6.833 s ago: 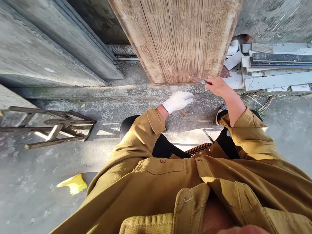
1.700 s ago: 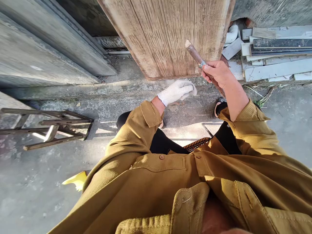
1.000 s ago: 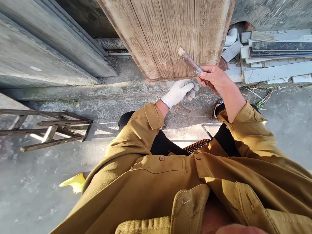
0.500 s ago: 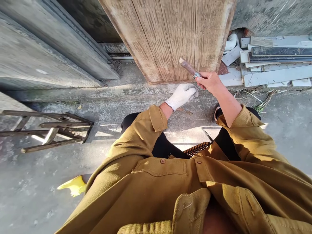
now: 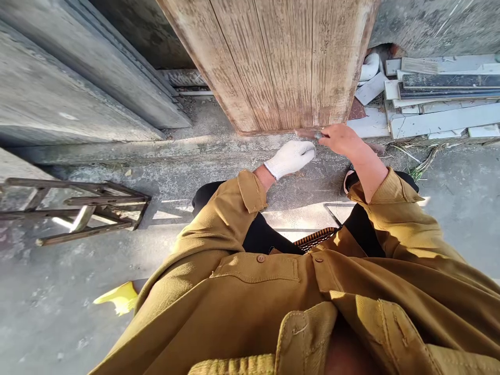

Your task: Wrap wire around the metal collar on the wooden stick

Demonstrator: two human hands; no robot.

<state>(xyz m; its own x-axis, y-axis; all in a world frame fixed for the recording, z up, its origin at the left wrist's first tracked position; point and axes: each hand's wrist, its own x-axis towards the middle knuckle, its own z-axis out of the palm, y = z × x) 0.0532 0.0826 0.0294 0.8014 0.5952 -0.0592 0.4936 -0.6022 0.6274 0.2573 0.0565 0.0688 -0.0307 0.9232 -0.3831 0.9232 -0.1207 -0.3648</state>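
My right hand (image 5: 340, 139), bare, is closed around a wooden-handled tool (image 5: 308, 134) with wire wound around it. The tool lies nearly level, its pale end pointing left by the bottom edge of a grooved wooden panel (image 5: 273, 67). A blurred brown part shows on the other side of my wrist; I cannot tell whether it belongs to the tool. My left hand (image 5: 291, 158), in a white knitted glove, is just below and left of the tool. Its fingers are curled in, and whatever they hold is hidden.
A wooden stool frame (image 5: 97, 208) lies at left on the concrete floor, with a yellow object (image 5: 119, 298) nearer me. Grey slabs (image 5: 78, 67) lean at upper left. Stacked boards (image 5: 441, 114) and a white pipe elbow (image 5: 369, 67) sit at right. A woven seat (image 5: 316, 238) shows between my legs.
My right hand has swung the tool down from its raised, slanted position in front of the panel to nearly level at the bottom edge. My gloved left hand has shifted slightly towards me.
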